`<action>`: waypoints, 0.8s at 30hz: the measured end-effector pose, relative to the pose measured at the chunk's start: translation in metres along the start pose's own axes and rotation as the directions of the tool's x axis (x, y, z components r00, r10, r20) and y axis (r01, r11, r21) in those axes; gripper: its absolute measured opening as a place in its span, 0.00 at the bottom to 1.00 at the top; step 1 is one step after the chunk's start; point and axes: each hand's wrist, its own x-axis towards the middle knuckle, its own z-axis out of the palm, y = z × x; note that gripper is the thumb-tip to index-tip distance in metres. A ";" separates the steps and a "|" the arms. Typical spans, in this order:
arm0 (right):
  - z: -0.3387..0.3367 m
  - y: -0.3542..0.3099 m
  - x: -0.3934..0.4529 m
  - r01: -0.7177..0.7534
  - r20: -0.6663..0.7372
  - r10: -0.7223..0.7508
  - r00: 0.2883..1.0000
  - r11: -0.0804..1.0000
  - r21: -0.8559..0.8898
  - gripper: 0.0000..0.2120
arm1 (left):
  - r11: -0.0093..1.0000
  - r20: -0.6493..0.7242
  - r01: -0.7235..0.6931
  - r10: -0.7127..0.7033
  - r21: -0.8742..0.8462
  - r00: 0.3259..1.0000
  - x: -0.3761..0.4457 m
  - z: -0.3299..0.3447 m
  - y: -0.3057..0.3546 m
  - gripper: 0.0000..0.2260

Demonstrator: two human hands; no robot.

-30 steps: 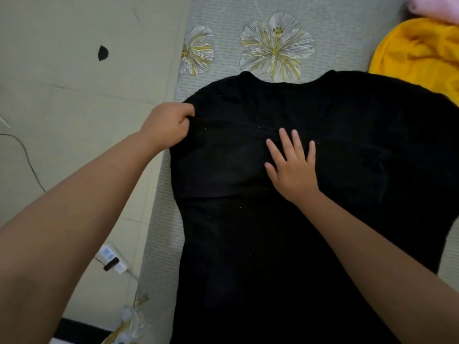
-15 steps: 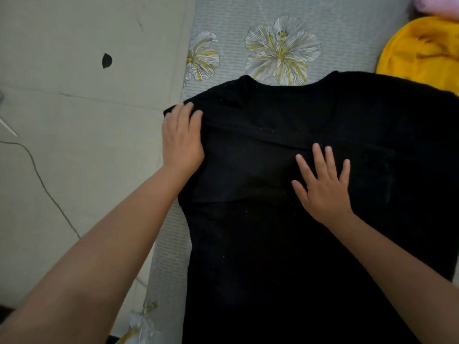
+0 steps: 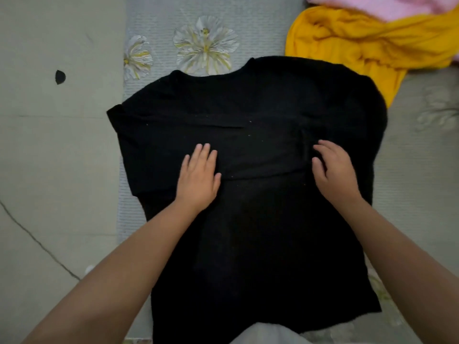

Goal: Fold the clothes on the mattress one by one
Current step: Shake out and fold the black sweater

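Two hands work on one black shirt (image 3: 248,194), seen from the head view, the only one available. The shirt lies flat on the grey flowered mattress (image 3: 173,21), collar at the far end, hem at the near end, so its long axis runs near to far, straight out from the person. Its left sleeve appears already turned in across the chest, judging by a faint folded edge. The left hand (image 3: 198,177) lies flat on that fold, fingers straight and together, pressing, holding nothing. The right hand (image 3: 332,170) rests right of centre with fingers curled toward a vertical crease; whether they pinch cloth cannot be told, black on black. The unfolded right side lies directly right of this hand, making it the nearer one for the matching fold. A yellow garment (image 3: 360,45) and a pink one (image 3: 372,3) wait at the far right, the yellow touching the shirt's shoulder. The hem is partly hidden by pale cloth at the bottom edge; the pink item is cut off by the frame.
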 end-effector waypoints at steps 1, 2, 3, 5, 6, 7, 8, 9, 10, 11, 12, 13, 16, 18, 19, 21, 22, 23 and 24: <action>-0.007 0.017 -0.012 -0.066 -0.043 0.065 0.997 0.998 -0.015 0.15 | 0.998 0.021 -0.067 0.067 -0.013 0.998 0.001 0.003 0.023 0.25; -0.013 0.036 -0.026 -0.158 -0.058 0.156 0.986 0.987 -0.028 0.16 | 0.992 0.043 -0.127 0.127 -0.021 0.991 0.002 0.009 0.046 0.26; -0.019 0.056 -0.041 -0.274 -0.037 0.273 0.961 0.961 -0.030 0.17 | 0.984 0.071 -0.175 0.176 -0.027 0.982 0.001 0.015 0.068 0.26; -0.027 0.090 -0.073 -0.548 0.087 0.546 0.833 0.836 0.002 0.21 | 0.978 0.181 -0.207 0.207 -0.020 0.961 -0.006 0.031 0.105 0.28; -0.028 0.103 -0.090 -0.650 0.179 0.640 0.748 0.760 0.002 0.22 | 0.979 0.268 -0.204 0.195 0.007 0.944 -0.011 0.040 0.120 0.29; -0.026 0.112 -0.107 -0.701 0.268 0.674 0.688 0.713 0.006 0.23 | 0.977 0.359 -0.205 0.170 0.059 0.918 -0.017 0.049 0.132 0.31; -0.023 0.117 -0.120 -0.721 0.333 0.672 0.662 0.692 0.036 0.22 | 0.967 0.425 -0.217 0.142 0.132 0.894 -0.023 0.057 0.141 0.33; -0.019 0.119 -0.131 -0.724 0.363 0.655 0.663 0.684 0.088 0.22 | 0.951 0.457 -0.235 0.122 0.200 0.881 -0.028 0.063 0.146 0.34; -0.014 0.120 -0.137 -0.718 0.364 0.640 0.677 0.682 0.137 0.22 | 0.938 0.463 -0.245 0.108 0.247 0.880 -0.030 0.066 0.148 0.35; -0.009 0.120 -0.140 -0.706 0.344 0.630 0.696 0.687 0.171 0.22 | 0.930 0.461 -0.247 0.099 0.274 0.882 -0.031 0.067 0.149 0.36; -0.005 0.121 -0.140 -0.698 0.314 0.630 0.710 0.691 0.190 0.20 | 0.923 0.461 -0.249 0.093 0.292 0.883 -0.030 0.066 0.148 0.36; -0.002 0.123 -0.138 -0.691 0.287 0.633 0.719 0.697 0.192 0.18 | 0.915 0.466 -0.257 0.089 0.310 0.880 -0.029 0.065 0.148 0.36; -0.007 0.134 -0.132 -0.681 0.202 0.651 0.732 0.710 0.181 0.11 | 0.893 0.496 -0.283 0.080 0.350 0.865 -0.028 0.063 0.149 0.36; -0.023 0.148 -0.129 -0.676 0.021 0.700 0.714 0.681 0.281 0.10 | 0.892 0.505 -0.273 0.059 0.360 0.861 -0.028 0.062 0.151 0.36; -0.036 0.158 -0.129 -0.671 -0.084 0.733 0.674 0.657 0.344 0.10 | 0.893 0.506 -0.268 0.053 0.362 0.861 -0.028 0.063 0.154 0.36; -0.067 0.179 -0.126 -0.676 -0.219 0.813 0.540 0.574 0.463 0.10 | 0.896 0.501 -0.260 0.049 0.360 0.864 -0.025 0.062 0.154 0.36; -0.084 0.191 -0.124 -0.678 -0.249 0.844 0.476 0.532 0.507 0.11 | 0.897 0.504 -0.264 0.056 0.353 0.862 -0.024 0.061 0.156 0.36; -0.098 0.200 -0.120 -0.678 -0.270 0.855 0.442 0.516 0.523 0.11 | 0.898 0.511 -0.270 0.061 0.346 0.857 -0.023 0.060 0.156 0.36; -0.110 0.204 -0.115 -0.669 -0.280 0.855 0.436 0.516 0.534 0.11 | 0.899 0.518 -0.276 0.066 0.339 0.853 -0.023 0.057 0.156 0.36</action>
